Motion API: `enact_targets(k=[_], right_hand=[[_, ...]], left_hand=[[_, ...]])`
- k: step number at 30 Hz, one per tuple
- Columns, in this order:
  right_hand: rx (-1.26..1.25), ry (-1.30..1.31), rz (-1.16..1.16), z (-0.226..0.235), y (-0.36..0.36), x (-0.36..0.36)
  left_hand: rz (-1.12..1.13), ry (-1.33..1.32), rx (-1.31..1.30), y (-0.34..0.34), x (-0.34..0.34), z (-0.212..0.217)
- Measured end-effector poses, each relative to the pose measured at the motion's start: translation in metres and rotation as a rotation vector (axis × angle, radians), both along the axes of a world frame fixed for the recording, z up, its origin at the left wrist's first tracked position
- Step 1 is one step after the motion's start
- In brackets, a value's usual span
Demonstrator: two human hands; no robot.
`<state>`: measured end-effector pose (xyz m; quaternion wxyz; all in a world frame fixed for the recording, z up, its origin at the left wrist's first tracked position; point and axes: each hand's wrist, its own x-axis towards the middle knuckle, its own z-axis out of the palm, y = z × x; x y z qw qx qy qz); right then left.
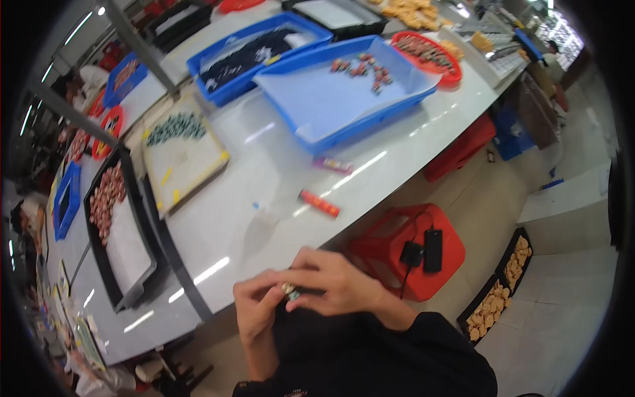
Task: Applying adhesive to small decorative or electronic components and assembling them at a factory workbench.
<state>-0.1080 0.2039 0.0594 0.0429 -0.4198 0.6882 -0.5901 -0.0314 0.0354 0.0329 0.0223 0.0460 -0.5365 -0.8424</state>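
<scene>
Fingers curled nearly closed, the left hand (253,306) and the right hand (340,286) meet just off the near edge of the white table (231,195), pinching between their fingertips a small gold-and-teal piece (290,291), its shape partly hidden. On the table, a red tube (319,203) lies near that edge, with a purple packet (333,165) and a white-lined blue tray (377,118) farther in, while a red stool (454,243) stands beside the table, bearing a black device (432,251)

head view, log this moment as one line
left hand: holds small cream-and-teal piece | right hand: holds same piece | on glossy white table: slim red rectangular object, blue rectangular plastic tray
</scene>
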Motion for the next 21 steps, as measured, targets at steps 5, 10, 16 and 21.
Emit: enact_targets(k=[5,10,16,21], right_hand=[[-0.087,0.019,-0.054,-0.007,0.005,0.010],[-0.108,-0.048,-0.080,-0.007,0.014,0.016],[-0.096,-0.121,-0.123,0.000,0.016,0.020],[-0.054,-0.137,-0.125,-0.002,0.011,0.021]], left_hand=[[-0.065,0.028,0.108,0.008,-0.006,-0.013],[-0.141,-0.002,0.229,0.017,-0.014,-0.011],[-0.259,-0.030,0.248,0.012,-0.024,-0.016],[-0.282,-0.061,0.247,0.000,-0.023,-0.017]])
